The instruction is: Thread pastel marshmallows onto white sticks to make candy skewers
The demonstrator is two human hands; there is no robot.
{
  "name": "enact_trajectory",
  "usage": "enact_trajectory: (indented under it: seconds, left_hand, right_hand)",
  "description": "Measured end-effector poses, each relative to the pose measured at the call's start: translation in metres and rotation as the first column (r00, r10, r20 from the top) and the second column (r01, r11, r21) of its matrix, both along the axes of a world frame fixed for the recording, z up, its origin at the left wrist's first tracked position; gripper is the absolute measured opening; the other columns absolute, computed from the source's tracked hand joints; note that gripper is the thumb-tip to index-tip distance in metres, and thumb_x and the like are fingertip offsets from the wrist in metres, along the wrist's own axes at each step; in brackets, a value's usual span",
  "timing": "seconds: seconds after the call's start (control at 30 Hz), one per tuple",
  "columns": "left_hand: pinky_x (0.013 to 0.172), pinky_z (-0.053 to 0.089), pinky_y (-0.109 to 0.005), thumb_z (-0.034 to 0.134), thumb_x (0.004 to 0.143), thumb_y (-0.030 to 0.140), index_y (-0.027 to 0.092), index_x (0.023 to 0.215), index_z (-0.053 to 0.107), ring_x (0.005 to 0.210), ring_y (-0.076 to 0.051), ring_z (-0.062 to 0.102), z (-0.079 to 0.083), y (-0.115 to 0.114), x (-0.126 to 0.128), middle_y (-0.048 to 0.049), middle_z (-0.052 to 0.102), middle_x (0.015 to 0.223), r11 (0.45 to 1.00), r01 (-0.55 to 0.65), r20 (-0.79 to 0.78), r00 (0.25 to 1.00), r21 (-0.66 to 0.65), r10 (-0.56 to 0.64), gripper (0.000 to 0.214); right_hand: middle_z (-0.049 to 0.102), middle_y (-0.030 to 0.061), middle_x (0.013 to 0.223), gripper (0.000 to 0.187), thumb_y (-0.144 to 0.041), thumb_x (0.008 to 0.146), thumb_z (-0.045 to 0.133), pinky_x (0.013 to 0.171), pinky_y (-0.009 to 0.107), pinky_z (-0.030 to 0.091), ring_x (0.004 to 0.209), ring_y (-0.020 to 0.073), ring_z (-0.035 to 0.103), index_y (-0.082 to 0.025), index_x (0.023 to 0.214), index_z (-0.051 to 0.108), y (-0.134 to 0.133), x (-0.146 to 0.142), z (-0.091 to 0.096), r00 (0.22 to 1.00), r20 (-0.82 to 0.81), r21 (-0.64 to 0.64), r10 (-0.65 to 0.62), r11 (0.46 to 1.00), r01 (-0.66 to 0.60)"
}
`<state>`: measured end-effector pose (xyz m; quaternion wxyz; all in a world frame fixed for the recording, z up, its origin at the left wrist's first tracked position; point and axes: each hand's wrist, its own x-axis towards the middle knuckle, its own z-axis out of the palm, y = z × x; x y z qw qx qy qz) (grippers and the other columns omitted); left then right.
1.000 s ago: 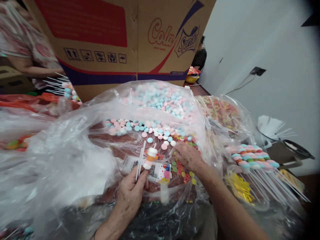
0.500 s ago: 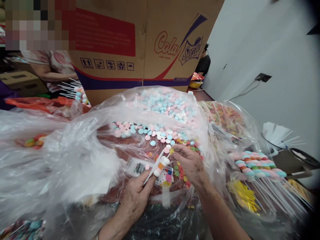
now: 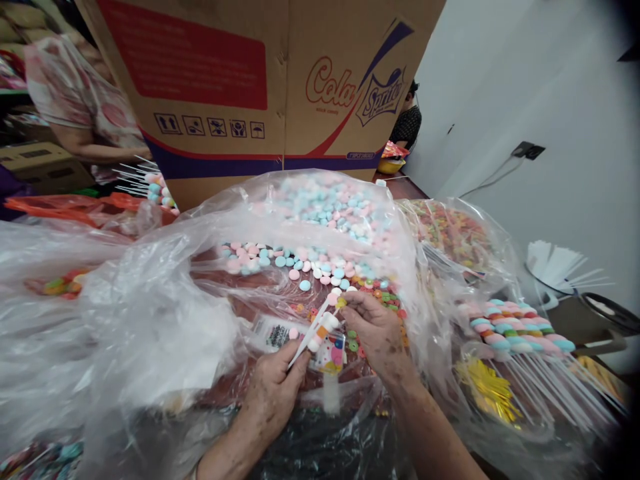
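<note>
Left hand: your left hand [image 3: 273, 393] rises from the bottom edge, fist clamped on white sticks [image 3: 311, 327] threaded with candies.
Right hand: your right hand [image 3: 377, 327] pinches a yellow candy [image 3: 341, 303] at the stick tip, above the plastic bag [image 3: 150, 300].

A brown cardboard box [image 3: 280, 87] bears a red panel, red "Cola" lettering and a blue-and-red band. Below the box, round sweets [image 3: 300, 257] are pale pink, blue and white. Farther below it, ring sweets [image 3: 383, 293] are red, green, orange and yellow. The skewer [image 3: 320, 330] is white with white and orange pieces, its tip perhaps holding a yellow ring [image 3: 341, 303]. Right of the box, finished skewers [image 3: 515, 330] are banded pink, blue, white and green. Left of it, a blouse [image 3: 65, 87] has a pink floral print.
</note>
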<state>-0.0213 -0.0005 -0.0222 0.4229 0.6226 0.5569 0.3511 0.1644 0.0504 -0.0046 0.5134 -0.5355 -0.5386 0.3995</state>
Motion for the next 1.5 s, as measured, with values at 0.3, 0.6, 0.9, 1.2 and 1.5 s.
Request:
enact_trajectory:
  seconds: [0.3, 0.6, 0.9, 1.2, 1.5]
  left_hand:
    - [0.054, 0.033, -0.024, 0.044, 0.089, 0.043, 0.019, 0.074, 0.062, 0.052, -0.015, 0.046, 0.003, -0.001, 0.000, 0.0042, 0.048, 0.053, 1.000, -0.002, -0.008, 1.000, -0.024, 0.002, 0.033]
    - [0.055, 0.035, -0.025, 0.045, 0.088, 0.047, 0.020, 0.064, 0.057, 0.052, -0.016, 0.049, -0.003, -0.001, -0.001, 0.0028, 0.051, 0.053, 0.998, -0.053, 0.016, 0.998, -0.027, 0.053, 0.037]
    - [0.053, 0.034, -0.023, 0.048, 0.087, 0.047, 0.022, 0.057, 0.050, 0.051, -0.014, 0.046, -0.004, -0.001, -0.003, 0.0043, 0.049, 0.052, 0.993, -0.114, 0.071, 0.991, -0.022, 0.115, 0.040]
    - [0.052, 0.035, -0.022, 0.049, 0.089, 0.047, 0.022, 0.059, 0.051, 0.051, -0.013, 0.047, -0.010, -0.002, -0.004, 0.0045, 0.050, 0.052, 0.988, -0.148, 0.196, 0.969, -0.036, 0.153, 0.039]
    - [0.052, 0.038, -0.022, 0.049, 0.092, 0.044, 0.021, 0.066, 0.057, 0.052, -0.013, 0.049, -0.021, -0.002, -0.005, 0.0042, 0.055, 0.054, 0.990, -0.129, 0.226, 0.964, -0.054, 0.138, 0.035]
  right_hand:
    - [0.072, 0.0046, 0.102, 0.021, -0.021, 0.087, 0.054, 0.090, 0.032, 0.052, 0.097, 0.0187, 0.066, -0.024, 0.099, 0.071, -0.015, -0.010, -0.004, 0.952, 0.298, 0.279, -0.075, 0.960, -0.012]
    - [0.074, 0.0031, 0.105, 0.023, -0.022, 0.091, 0.051, 0.090, 0.030, 0.055, 0.098, 0.0178, 0.069, -0.024, 0.100, 0.072, -0.026, -0.019, -0.002, 0.981, 0.193, 0.226, -0.010, 0.974, -0.035]
    - [0.074, 0.0027, 0.110, 0.030, -0.020, 0.089, 0.049, 0.092, 0.033, 0.053, 0.101, 0.0188, 0.069, -0.026, 0.109, 0.072, -0.020, -0.015, 0.012, 0.930, 0.326, 0.204, 0.170, 0.948, -0.244]
    - [0.069, 0.0059, 0.092, 0.020, -0.020, 0.088, 0.049, 0.076, 0.029, 0.045, 0.084, 0.0188, 0.060, -0.020, 0.089, 0.069, 0.041, 0.014, 0.018, 0.628, 0.778, 0.067, 0.024, 0.991, -0.120]
    - [0.061, 0.0061, 0.091, 0.013, -0.011, 0.085, 0.049, 0.073, 0.027, 0.039, 0.084, 0.0188, 0.054, -0.020, 0.080, 0.056, 0.031, 0.002, -0.005, 0.395, 0.917, 0.044, 0.059, 0.968, -0.247]
